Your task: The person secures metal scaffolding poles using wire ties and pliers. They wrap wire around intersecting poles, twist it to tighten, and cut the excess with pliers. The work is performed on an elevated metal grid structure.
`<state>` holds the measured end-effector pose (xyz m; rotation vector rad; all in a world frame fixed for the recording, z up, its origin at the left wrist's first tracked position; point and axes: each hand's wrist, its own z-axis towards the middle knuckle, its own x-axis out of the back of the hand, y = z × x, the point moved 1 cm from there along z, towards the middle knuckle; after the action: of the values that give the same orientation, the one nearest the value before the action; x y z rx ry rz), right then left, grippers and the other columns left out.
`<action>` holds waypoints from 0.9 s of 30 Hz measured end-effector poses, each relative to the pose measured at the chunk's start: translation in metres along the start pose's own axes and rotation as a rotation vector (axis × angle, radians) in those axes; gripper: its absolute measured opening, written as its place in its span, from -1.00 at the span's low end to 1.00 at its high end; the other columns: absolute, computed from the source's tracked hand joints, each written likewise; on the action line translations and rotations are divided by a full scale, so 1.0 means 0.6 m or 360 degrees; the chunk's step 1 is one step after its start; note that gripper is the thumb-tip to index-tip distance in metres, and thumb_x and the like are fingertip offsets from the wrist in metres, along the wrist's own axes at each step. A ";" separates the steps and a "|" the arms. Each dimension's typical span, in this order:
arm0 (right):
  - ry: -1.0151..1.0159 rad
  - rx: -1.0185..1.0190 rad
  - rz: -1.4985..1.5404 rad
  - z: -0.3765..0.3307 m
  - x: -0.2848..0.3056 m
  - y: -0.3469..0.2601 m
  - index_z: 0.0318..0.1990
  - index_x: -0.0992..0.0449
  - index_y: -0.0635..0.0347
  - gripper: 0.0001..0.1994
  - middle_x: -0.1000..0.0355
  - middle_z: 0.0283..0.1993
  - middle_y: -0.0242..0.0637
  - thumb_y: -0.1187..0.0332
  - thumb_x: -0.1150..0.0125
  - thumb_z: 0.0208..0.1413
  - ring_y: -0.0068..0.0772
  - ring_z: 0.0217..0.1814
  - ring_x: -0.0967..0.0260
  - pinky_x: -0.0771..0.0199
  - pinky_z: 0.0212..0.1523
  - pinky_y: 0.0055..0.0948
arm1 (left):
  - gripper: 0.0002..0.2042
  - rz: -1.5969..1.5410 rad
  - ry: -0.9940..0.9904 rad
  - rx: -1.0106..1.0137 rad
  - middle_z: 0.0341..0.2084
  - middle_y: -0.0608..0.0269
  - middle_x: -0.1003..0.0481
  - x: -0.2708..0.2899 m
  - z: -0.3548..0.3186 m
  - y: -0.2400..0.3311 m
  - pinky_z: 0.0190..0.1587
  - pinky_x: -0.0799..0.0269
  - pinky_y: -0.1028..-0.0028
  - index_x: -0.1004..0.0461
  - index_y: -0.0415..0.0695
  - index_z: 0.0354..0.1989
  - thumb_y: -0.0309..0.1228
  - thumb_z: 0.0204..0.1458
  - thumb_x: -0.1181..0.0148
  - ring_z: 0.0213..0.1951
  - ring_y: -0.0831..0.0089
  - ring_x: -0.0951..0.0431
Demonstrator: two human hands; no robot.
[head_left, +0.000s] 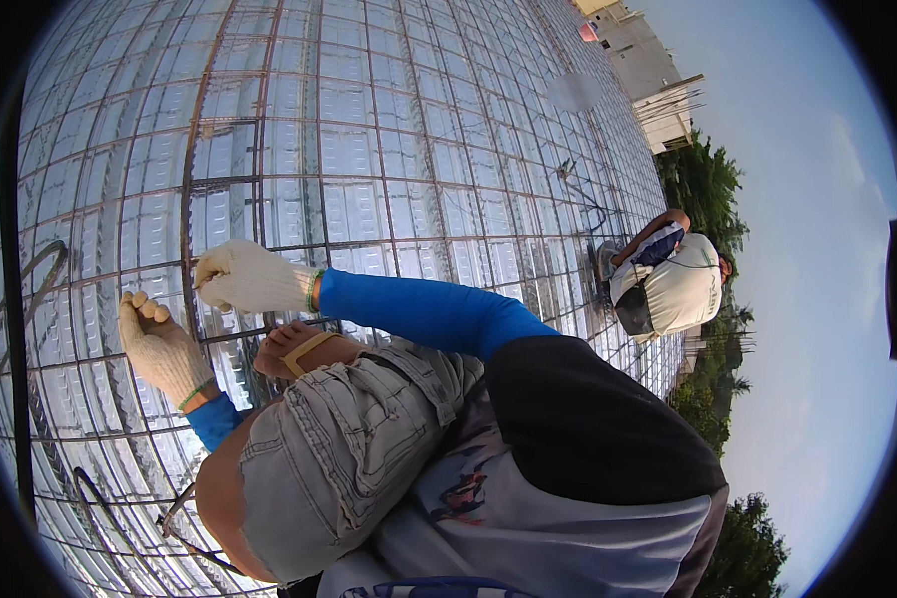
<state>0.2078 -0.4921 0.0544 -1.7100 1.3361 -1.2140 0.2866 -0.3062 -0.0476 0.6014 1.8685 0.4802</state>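
Observation:
My left hand [164, 349] wears a cream knit glove and hovers close over the bar grid with its fingers curled. My right hand [254, 277], gloved the same way, is closed with its fingertips pinched beside a rusty steel bar [188, 224]. Whatever either hand may hold is hidden or too small to make out. A wide grid of reinforcing bars [389, 214] lies over shiny ribbed metal decking [349, 164]. My foot [309, 349], in a sandal with a yellow strap, rests on the grid just below the right hand. My bent knee [227, 503] is near the left forearm.
A co-worker [673, 284] in a light shirt crouches on the grid at the right. Bent dark rods [45, 279] stick up at the left edge, and a thin dark object [179, 513] lies near my knee. Beyond the grid stand a concrete building [643, 55] and trees [703, 184].

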 end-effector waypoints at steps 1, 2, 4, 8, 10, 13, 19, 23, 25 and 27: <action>0.0046 0.0024 -0.0123 -0.002 0.007 0.007 -0.18 -0.71 0.35 -0.70 -0.68 -0.31 -0.07 0.25 -0.29 0.11 -0.17 -0.32 -0.65 -0.63 -0.24 -0.21 | -0.75 0.0005 -0.0003 -0.0010 -0.26 0.21 -0.55 -0.008 -0.005 -0.008 -0.33 -0.40 0.51 -0.54 -0.38 0.07 -0.40 0.45 -0.21 -0.35 0.51 -0.46; 0.0074 0.0057 -0.0236 0.000 0.004 0.022 -0.18 -0.70 0.34 -0.70 -0.69 -0.28 -0.04 0.24 -0.28 0.12 -0.09 -0.28 -0.67 -0.64 -0.19 -0.17 | -0.75 0.0064 -0.0015 -0.0043 -0.27 0.19 -0.58 -0.013 -0.009 -0.013 -0.34 -0.40 0.52 -0.54 -0.40 0.09 -0.42 0.44 -0.21 -0.36 0.50 -0.47; 0.0060 0.0200 -0.0548 0.015 -0.006 0.077 -0.13 -0.68 0.27 -0.66 -0.64 -0.27 -0.04 0.16 -0.24 0.19 -0.11 -0.31 -0.60 -0.62 -0.20 -0.20 | -0.77 0.0209 0.0117 -0.0109 -0.34 0.18 -0.61 -0.050 -0.035 -0.022 -0.43 -0.36 0.56 -0.59 -0.40 0.04 -0.45 0.40 -0.23 -0.45 0.53 -0.46; -0.0534 0.0389 -0.0803 0.011 -0.036 -0.004 -0.21 -0.59 0.26 -0.72 -0.55 -0.32 -0.05 0.19 -0.23 0.17 0.06 -0.30 -0.49 -0.56 -0.17 -0.16 | -0.81 0.0204 0.0320 -0.0104 -0.41 0.18 -0.62 -0.041 -0.018 0.017 -0.58 -0.18 0.64 -0.65 -0.40 -0.08 -0.47 0.33 -0.28 -0.58 0.65 -0.35; -0.0524 0.0495 -0.0595 0.010 -0.020 -0.053 -0.19 -0.61 0.28 -0.78 -0.45 -0.43 -0.23 0.29 -0.26 0.17 -0.40 -0.48 -0.36 -0.40 -0.39 -0.29 | -0.80 -0.0047 0.0309 -0.0030 -0.42 0.17 -0.61 -0.049 -0.003 0.022 -0.57 -0.18 0.64 -0.66 -0.41 -0.09 -0.48 0.30 -0.30 -0.59 0.65 -0.35; -0.0411 0.0112 -0.0380 0.010 -0.001 -0.189 -0.06 -0.67 0.32 -0.74 -0.39 -0.51 -0.40 0.31 -0.29 0.25 -0.69 -0.56 -0.24 -0.26 -0.52 -0.53 | -0.83 -0.0401 0.0077 -0.0113 -0.37 0.15 -0.59 -0.109 -0.002 0.099 -0.49 -0.29 0.61 -0.60 -0.35 -0.08 -0.45 0.38 -0.25 -0.52 0.57 -0.42; -0.0028 0.1391 -0.1554 0.077 0.003 -0.236 -0.05 -0.64 0.22 -0.82 -0.52 -0.42 -0.20 0.31 -0.30 0.35 -0.41 -0.44 -0.48 -0.50 -0.36 -0.39 | -0.84 -0.0455 -0.0244 -0.0634 -0.35 0.11 -0.60 -0.137 0.007 0.171 -0.49 -0.36 0.54 -0.59 -0.32 -0.09 -0.44 0.35 -0.25 -0.48 0.50 -0.51; -0.0719 0.1226 -0.1857 0.036 -0.063 -0.272 -0.01 -0.59 0.19 -0.82 -0.61 -0.28 -0.08 0.33 -0.27 0.34 0.06 -0.22 -0.62 -0.62 -0.18 -0.12 | -0.83 -0.0457 -0.0212 -0.0668 -0.33 0.10 -0.60 -0.141 -0.011 0.187 -0.45 -0.37 0.52 -0.59 -0.31 -0.09 -0.42 0.35 -0.25 -0.45 0.48 -0.52; -0.0844 0.1367 -0.2127 0.038 -0.100 -0.290 0.02 -0.59 0.18 -0.79 -0.60 -0.30 -0.06 0.33 -0.31 0.30 0.11 -0.20 -0.62 -0.62 -0.14 -0.01 | -0.83 -0.0379 -0.0183 -0.0664 -0.32 0.10 -0.60 -0.134 -0.018 0.190 -0.43 -0.38 0.50 -0.59 -0.30 -0.09 -0.41 0.36 -0.25 -0.43 0.47 -0.52; -0.0956 0.1433 -0.2436 0.032 -0.143 -0.314 0.02 -0.60 0.17 -0.78 -0.60 -0.29 -0.06 0.33 -0.31 0.29 0.15 -0.19 -0.61 -0.60 -0.14 0.04 | -0.82 -0.0363 -0.0159 -0.0649 -0.32 0.10 -0.60 -0.129 -0.028 0.191 -0.42 -0.39 0.49 -0.59 -0.29 -0.08 -0.40 0.36 -0.25 -0.42 0.45 -0.53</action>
<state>0.2897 -0.3587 0.1913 -1.9274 -1.0494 -1.3860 0.3154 -0.2635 0.0818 0.1353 1.6554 0.6441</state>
